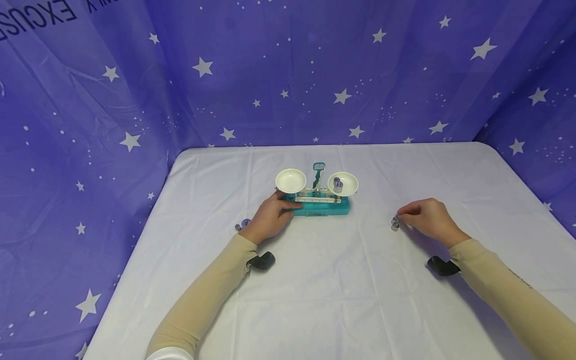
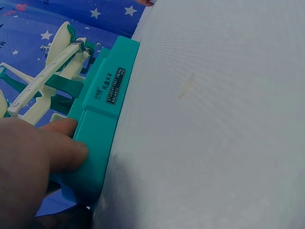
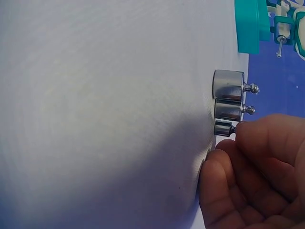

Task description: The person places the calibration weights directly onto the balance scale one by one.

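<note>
A teal balance scale point(image 1: 321, 208) with two white pans stands on the table. Its left pan point(image 1: 290, 180) holds nothing, while metal weights point(image 1: 338, 186) sit in the right pan point(image 1: 350, 185). My left hand point(image 1: 269, 218) grips the left end of the teal base, thumb on the front side in the left wrist view. Off to the right, my right hand point(image 1: 427, 218) pinches the knob of the smallest metal weight point(image 3: 222, 128). That weight stands in a row beside a medium weight point(image 3: 228, 109) and a larger weight point(image 3: 228, 85), both with knobs on top.
More small weights point(image 1: 245, 223) lie left of my left wrist. Black wrist-worn pieces point(image 1: 263, 261) hang under both sleeves. A white cloth point(image 1: 324, 300) covers the table, and a blue-purple star curtain point(image 1: 270, 65) rises behind and at both sides.
</note>
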Action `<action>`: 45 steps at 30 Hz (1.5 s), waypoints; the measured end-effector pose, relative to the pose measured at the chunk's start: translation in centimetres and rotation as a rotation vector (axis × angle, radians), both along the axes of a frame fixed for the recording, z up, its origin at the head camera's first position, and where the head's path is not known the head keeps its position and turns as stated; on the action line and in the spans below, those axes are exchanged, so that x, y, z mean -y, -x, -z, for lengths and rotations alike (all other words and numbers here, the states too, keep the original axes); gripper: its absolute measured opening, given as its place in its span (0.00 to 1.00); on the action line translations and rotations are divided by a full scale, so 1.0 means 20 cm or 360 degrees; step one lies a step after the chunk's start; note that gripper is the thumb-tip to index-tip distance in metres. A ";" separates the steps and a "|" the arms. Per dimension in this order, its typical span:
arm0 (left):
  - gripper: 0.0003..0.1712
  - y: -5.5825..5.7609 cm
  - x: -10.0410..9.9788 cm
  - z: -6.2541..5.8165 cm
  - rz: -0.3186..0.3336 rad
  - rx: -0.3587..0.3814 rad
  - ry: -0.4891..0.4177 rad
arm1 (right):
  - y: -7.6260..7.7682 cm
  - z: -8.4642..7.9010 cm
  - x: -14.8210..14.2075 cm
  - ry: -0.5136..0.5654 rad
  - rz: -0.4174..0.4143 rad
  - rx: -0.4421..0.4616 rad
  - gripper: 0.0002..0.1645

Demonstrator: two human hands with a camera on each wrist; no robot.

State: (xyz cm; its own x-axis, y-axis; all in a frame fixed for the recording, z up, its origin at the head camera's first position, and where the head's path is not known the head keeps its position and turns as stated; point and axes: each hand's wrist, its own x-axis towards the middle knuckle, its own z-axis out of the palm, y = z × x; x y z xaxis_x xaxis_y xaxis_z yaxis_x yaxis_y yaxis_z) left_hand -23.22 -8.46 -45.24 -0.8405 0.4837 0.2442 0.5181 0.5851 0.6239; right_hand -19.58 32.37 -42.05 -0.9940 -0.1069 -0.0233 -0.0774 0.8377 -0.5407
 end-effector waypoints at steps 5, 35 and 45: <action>0.18 0.00 0.00 0.01 -0.0005 0.0014 0.0010 | 0.00 0.01 0.00 -0.0008 -0.0012 0.0007 0.11; 0.18 -0.01 0.00 -0.01 -0.0015 0.0033 0.0000 | 0.02 0.03 0.02 0.0049 0.0047 -0.0165 0.09; 0.18 -0.01 0.00 -0.01 -0.0010 0.0027 -0.0017 | 0.03 0.03 0.02 0.0089 0.0150 -0.0243 0.07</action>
State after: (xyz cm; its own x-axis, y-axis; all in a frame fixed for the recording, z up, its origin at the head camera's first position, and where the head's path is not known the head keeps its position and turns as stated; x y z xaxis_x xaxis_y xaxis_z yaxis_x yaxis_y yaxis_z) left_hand -23.04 -8.43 -45.09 -0.8477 0.4756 0.2351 0.5035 0.5817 0.6388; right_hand -20.18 31.94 -42.70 -0.9912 -0.0101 0.1320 -0.0849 0.8140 -0.5746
